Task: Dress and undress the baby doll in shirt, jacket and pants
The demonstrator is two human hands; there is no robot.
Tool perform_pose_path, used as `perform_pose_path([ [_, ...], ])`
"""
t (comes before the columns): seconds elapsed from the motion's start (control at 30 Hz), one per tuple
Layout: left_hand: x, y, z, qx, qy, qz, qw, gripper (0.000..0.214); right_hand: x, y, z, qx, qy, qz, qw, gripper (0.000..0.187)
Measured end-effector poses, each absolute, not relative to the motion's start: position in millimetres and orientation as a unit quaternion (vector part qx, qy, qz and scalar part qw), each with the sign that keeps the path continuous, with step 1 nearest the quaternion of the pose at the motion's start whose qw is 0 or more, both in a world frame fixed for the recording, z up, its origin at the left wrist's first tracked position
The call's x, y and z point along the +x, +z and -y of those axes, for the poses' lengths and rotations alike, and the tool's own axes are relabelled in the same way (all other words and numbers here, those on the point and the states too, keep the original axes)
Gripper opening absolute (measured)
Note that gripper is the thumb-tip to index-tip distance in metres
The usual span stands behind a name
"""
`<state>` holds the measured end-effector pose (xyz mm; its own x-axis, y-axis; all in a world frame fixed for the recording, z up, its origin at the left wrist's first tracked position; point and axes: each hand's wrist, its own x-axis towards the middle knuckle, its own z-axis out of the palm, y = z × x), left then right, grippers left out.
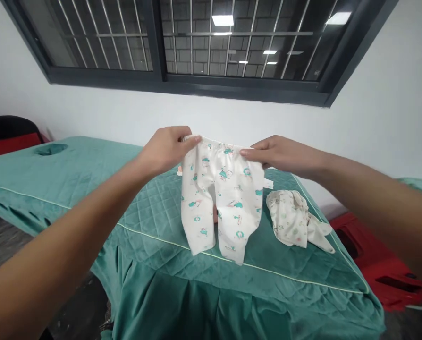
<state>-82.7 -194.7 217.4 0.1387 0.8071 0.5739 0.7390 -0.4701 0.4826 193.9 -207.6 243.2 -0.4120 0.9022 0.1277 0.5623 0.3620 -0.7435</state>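
A pair of white baby pants (228,193) with small green and pink prints hangs upright in front of me, legs downward. My left hand (170,147) pinches the waistband at its left end, thumb in front. At the right end of the same waistband, my right hand (273,153) grips the cloth between thumb and fingers. Behind the pants, partly hidden, a small white tag or label (268,183) shows near the right side. To the right lies a crumpled white printed baby garment (291,219) on the bed.
A massage bed with a green quilted cover (154,208) stretches under the pants, with a face hole (51,149) at the far left. Behind it are a white wall (126,111) and a barred window (197,47). A red plastic object (377,264) stands at the right.
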Motion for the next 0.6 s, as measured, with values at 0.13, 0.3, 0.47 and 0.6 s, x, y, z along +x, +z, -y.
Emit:
perform_pose_path([
  [0.13,-77,207,189,0.692,0.538,-0.481,0.029,0.034,148,222,203,-0.346,0.441,0.751,0.348,0.036],
  [0.3,-82,186,178,0.650,0.613,-0.448,0.029,0.033,98,191,176,-0.260,0.422,0.776,0.390,0.030],
  [0.47,-103,124,147,0.688,0.419,-0.559,0.195,0.053,104,133,152,-0.316,0.377,0.850,0.188,0.032],
  [0.6,-99,65,107,0.686,0.345,-0.548,0.331,0.044,137,85,107,-0.369,0.372,0.830,0.194,0.033],
])
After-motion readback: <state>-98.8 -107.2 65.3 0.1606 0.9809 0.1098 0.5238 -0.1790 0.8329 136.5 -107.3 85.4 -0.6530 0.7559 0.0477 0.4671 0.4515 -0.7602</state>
